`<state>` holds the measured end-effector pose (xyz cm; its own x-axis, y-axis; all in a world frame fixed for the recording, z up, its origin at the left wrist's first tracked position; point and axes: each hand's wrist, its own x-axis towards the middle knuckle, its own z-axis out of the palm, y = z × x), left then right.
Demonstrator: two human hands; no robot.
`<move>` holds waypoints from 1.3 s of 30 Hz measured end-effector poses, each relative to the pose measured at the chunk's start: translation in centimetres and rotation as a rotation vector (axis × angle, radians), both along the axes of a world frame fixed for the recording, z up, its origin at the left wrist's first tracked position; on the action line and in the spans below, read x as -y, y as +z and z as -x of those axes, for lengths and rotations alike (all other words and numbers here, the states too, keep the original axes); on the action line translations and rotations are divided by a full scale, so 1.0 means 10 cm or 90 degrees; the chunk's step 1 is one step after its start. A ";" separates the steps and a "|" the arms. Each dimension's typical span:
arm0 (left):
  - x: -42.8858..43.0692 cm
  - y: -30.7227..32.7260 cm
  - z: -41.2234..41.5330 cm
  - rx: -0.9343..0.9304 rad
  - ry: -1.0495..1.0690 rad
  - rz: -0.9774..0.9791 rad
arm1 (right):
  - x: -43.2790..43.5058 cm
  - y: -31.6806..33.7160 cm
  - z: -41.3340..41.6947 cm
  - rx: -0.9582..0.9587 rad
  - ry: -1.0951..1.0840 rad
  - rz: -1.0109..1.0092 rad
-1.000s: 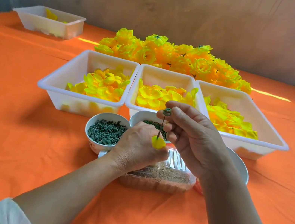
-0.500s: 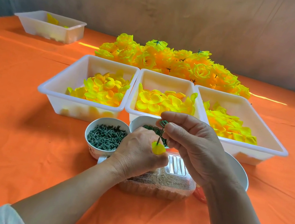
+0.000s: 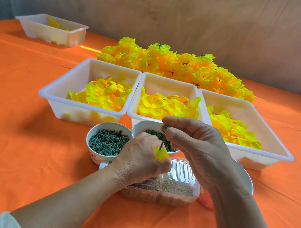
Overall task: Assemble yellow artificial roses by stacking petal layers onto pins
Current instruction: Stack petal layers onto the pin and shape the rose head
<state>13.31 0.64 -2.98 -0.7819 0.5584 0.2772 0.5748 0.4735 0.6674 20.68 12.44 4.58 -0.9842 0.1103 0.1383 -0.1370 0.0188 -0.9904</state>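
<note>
My left hand (image 3: 138, 159) grips a small yellow bud (image 3: 161, 154) with a thin green pin (image 3: 161, 143) standing up out of it. My right hand (image 3: 196, 148) pinches a small green ring piece (image 3: 164, 128) at the top of that pin, between thumb and forefinger. Both hands hover over a clear plastic box (image 3: 160, 190) of brown grains. Three white trays hold yellow petal layers: left tray (image 3: 54, 95), middle tray (image 3: 169, 82), right tray (image 3: 262, 133). A heap of finished yellow roses (image 3: 178, 66) lies behind them.
A white cup of green pins (image 3: 106, 143) stands left of my hands. A second bowl of green ring pieces (image 3: 143, 127) sits behind them, and a white bowl (image 3: 245, 176) shows to the right. Another white tray (image 3: 52, 29) stands far left on the orange tablecloth (image 3: 12, 129).
The right hand has come down a little along the pin with the green piece. The left hand keeps the bud in the same place.
</note>
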 end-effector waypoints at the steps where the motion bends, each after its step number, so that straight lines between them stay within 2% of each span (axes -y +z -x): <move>1: 0.00 0.00 0.00 0.000 0.000 -0.001 | 0.00 0.00 0.00 0.001 -0.001 0.004; 39: 0.00 0.02 -0.02 -0.011 -0.006 -0.004 | -0.03 -0.07 0.02 0.001 -0.005 0.051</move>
<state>13.47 0.64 -2.80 -0.7713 0.5643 0.2942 0.5909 0.4632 0.6605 20.51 12.69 3.87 -0.9836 0.1289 0.1263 -0.1349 -0.0596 -0.9891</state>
